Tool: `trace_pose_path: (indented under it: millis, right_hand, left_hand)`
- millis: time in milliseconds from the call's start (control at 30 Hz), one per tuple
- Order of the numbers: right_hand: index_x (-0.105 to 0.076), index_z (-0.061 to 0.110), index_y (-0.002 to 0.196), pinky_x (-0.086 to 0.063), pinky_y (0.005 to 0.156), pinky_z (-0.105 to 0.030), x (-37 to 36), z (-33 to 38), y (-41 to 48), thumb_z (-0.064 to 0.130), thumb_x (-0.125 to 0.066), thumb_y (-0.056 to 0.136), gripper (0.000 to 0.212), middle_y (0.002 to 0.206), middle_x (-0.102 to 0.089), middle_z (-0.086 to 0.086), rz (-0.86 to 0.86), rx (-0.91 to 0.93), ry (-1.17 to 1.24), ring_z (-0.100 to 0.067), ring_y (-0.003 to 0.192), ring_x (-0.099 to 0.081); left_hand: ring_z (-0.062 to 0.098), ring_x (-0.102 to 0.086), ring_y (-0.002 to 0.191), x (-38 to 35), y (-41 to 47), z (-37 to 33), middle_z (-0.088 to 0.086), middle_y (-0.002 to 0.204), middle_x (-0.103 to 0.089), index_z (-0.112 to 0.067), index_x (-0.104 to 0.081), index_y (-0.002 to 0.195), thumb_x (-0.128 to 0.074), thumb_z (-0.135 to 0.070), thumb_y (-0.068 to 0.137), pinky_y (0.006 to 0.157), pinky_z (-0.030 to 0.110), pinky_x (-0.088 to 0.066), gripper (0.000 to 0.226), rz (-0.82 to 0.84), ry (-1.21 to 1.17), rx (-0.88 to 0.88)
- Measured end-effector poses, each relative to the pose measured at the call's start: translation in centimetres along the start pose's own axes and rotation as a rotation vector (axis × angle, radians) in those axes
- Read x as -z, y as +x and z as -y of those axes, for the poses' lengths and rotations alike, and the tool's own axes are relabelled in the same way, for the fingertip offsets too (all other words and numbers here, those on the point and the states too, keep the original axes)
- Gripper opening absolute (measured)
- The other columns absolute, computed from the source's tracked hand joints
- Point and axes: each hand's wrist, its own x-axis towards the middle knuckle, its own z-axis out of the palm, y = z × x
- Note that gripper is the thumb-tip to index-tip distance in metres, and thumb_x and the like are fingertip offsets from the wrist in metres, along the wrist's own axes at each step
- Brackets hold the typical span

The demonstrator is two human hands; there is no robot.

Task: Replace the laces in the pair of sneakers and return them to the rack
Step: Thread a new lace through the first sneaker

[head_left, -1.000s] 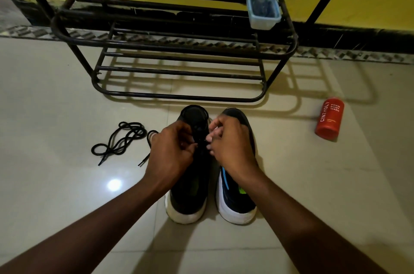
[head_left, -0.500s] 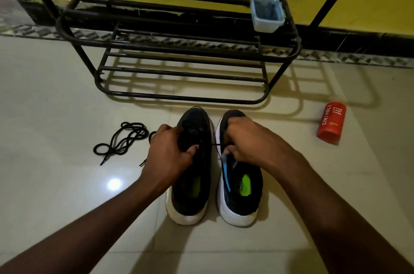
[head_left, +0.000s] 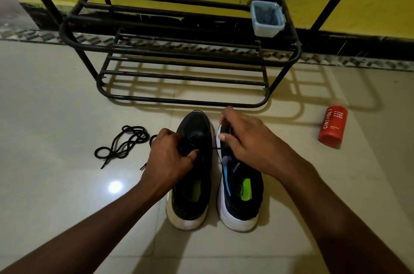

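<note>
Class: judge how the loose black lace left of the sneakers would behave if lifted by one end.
The lace would probably hang limp: it lies in slack, overlapping loops. It is likely very light, being a thin cord. Pushed, it would probably bunch up rather than slide whole on the glossy floor.

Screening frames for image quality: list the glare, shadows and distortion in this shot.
Head view: a white glare spot on the floor left of the left sneaker; the rack casts barred shadows rightward; its uprights splay outward, a wide-angle effect; dim light nearly hides the black lace pinched by the right hand.
</note>
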Motion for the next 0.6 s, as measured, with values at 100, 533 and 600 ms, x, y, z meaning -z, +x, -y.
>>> trace_pose_path:
  millis: [100,533,600]
  right_hand:
    - [-0.056,0.034,0.118,-0.056,0.073,-0.040,1.0,0.0,0.3,0.030,-0.068,0.091,0.030,0.098,-0.059,0.002,0.265,-0.089,-0.236,-0.021,0.088,-0.061]
    - [-0.072,0.025,0.088,-0.035,0.077,-0.043,1.9,1.8,-0.1,0.029,-0.063,0.088,0.009,0.084,-0.069,0.014,-0.331,0.220,-0.163,-0.016,0.088,-0.055]
    - [-0.071,0.025,0.092,-0.038,0.080,-0.046,1.8,2.1,-0.1,0.029,-0.064,0.090,0.009,0.089,-0.070,0.013,-0.388,0.194,-0.110,-0.016,0.091,-0.059]
  left_hand:
    - [0.019,-0.058,0.098,0.1,-0.1,-0.2,0.008,0.108,-0.061,-0.011,-0.073,0.112,-0.081,-0.035,0.080,0.083,0.024,-0.040,0.041,0.002,0.006,-0.002]
    - [0.006,-0.067,0.080,1.4,-0.1,-0.9,0.001,0.111,-0.069,-0.015,-0.071,0.121,-0.076,-0.016,0.087,0.065,0.009,-0.046,0.035,-0.019,-0.113,0.023]
    - [-0.005,-0.066,0.085,2.0,-0.2,-1.6,-0.010,0.111,-0.071,-0.023,-0.065,0.131,-0.072,0.000,0.085,0.065,0.002,-0.045,0.052,0.015,-0.295,-0.077]
